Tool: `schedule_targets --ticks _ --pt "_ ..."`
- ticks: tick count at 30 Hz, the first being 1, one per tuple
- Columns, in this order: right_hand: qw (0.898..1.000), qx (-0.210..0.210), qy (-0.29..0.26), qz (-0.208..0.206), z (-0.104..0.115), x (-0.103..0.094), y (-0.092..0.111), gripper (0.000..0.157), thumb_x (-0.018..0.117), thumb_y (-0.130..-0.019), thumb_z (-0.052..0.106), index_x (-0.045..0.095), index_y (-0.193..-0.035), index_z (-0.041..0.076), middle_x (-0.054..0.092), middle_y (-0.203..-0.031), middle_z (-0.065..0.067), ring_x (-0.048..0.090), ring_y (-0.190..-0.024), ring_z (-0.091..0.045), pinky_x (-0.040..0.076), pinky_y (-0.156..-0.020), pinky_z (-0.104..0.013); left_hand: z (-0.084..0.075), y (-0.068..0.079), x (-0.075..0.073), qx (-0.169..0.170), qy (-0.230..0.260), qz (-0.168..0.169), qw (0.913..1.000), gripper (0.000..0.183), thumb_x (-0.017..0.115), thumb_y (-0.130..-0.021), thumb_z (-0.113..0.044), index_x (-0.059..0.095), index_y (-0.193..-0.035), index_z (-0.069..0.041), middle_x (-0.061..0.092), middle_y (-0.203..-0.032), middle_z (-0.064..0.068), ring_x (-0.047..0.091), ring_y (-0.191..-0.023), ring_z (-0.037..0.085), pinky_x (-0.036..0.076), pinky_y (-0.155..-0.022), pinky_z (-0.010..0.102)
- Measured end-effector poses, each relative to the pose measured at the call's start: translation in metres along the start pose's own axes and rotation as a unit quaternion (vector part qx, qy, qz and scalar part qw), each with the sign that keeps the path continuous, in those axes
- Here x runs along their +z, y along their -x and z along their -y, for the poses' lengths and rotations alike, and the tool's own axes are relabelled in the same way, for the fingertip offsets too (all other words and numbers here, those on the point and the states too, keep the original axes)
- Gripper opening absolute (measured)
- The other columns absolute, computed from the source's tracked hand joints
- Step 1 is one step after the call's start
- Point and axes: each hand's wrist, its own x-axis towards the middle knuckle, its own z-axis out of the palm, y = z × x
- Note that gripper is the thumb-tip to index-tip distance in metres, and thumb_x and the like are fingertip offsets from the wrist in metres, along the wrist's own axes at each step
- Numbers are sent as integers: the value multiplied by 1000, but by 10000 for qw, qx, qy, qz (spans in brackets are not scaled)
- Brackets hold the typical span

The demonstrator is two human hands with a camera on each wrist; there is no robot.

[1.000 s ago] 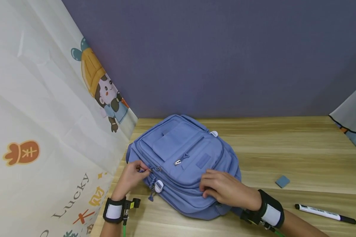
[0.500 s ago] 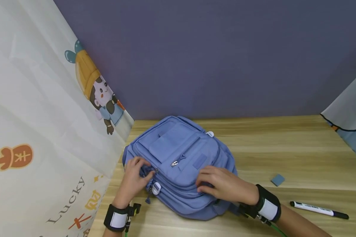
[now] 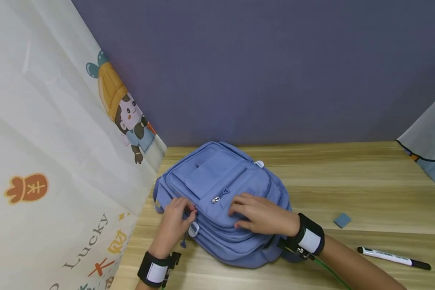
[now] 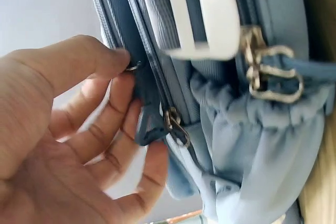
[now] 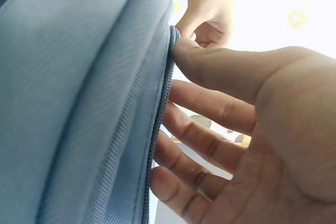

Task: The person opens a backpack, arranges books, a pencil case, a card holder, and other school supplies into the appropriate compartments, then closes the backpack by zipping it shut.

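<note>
A blue backpack [image 3: 210, 173] lies front up on the wooden table. At its left side my left hand [image 3: 175, 221] pinches a zipper pull [image 4: 149, 124] between thumb and index finger; the left wrist view shows its metal ring at the fingertips. A second zipper slider [image 4: 173, 119] sits close beside it, near a white plastic buckle [image 4: 226, 14]. My right hand [image 3: 264, 215] rests on the front of the backpack, fingers loosely bent and thumb apart from them. In the right wrist view its fingertips touch the fabric along a zipper track [image 5: 163, 108].
To the right of the backpack lie a small blue-grey square [image 3: 342, 220] and a black-and-white marker [image 3: 393, 257]. A printed white curtain [image 3: 69, 121] hangs at the left. A dark blue-grey panel [image 3: 268, 72] stands behind the table [image 3: 322, 181].
My left hand has loosened its pinch, then pinched again a little further right along the zipper. My right hand has shifted left and up on the front of the backpack.
</note>
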Motion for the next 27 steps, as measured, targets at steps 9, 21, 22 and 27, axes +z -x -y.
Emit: schedule_targets --ticks 9,21,22,27 --pt "9999 -1 -157 30 -2 3 3 28 79 -98 31 69 -121 18 62 -122 5 59 -114 -14 54 -103 -39 -5 5 -2 111 -630 72 9979 19 83 -76 0 68 -77 -10 59 -75 -2 52 -76 15 43 -70 31" --pt "9996 10 -275 -71 -1 9 2 29 80 -96 29 68 -119 17 61 -124 5 57 -115 -14 54 -99 -36 -32 14 4 898 -121 292 9955 27 80 -74 -1 59 -71 -18 50 -74 -9 43 -73 4 39 -65 20" --pt "9996 8 -274 -67 -1 10 2 29 80 -97 29 68 -120 18 61 -124 5 57 -115 -14 54 -99 -37 -35 14 5 999 -92 328 9944 27 80 -74 -2 58 -71 -18 49 -74 -9 42 -73 4 38 -65 20" --pt "9998 44 -184 52 1 8 -2 29 79 -97 30 67 -121 18 62 -127 4 58 -116 -15 54 -101 -37 -50 15 9 1343 -86 467 9898 25 79 -74 -5 59 -71 -19 44 -72 -11 41 -71 3 37 -65 20"
